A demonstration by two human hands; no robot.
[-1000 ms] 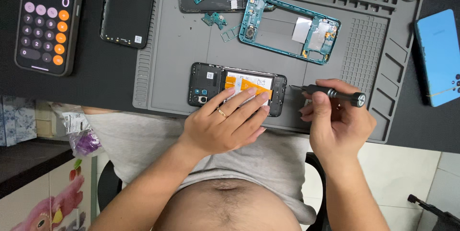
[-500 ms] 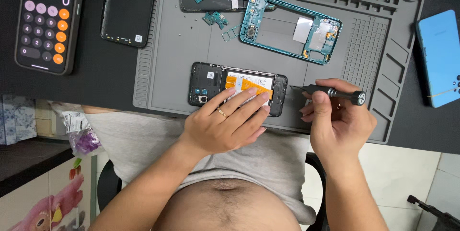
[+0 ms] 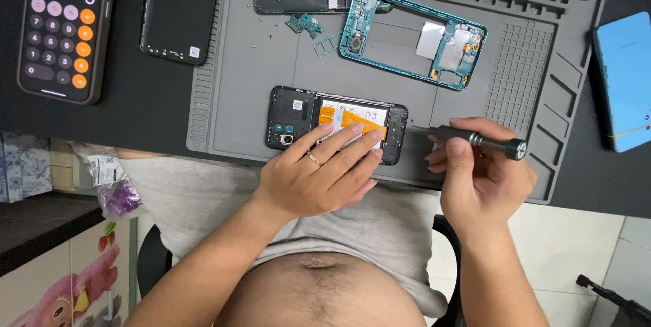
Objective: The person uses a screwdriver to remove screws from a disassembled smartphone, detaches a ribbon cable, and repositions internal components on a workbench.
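Nothing has shifted since the earlier frames — left hand point(image 3: 319, 178) still pins the opened black phone point(image 3: 336, 123) flat on the grey mat point(image 3: 230, 83), right hand point(image 3: 478, 178) clenched on the screwdriver point(image 3: 475, 140) — work steady.

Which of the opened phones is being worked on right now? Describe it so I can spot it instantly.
Start at the grey repair mat. Along its near edge lies the black opened phone, pinned by the left hand. Unlike the bare teal frame behind it, it shows orange tape over its battery.
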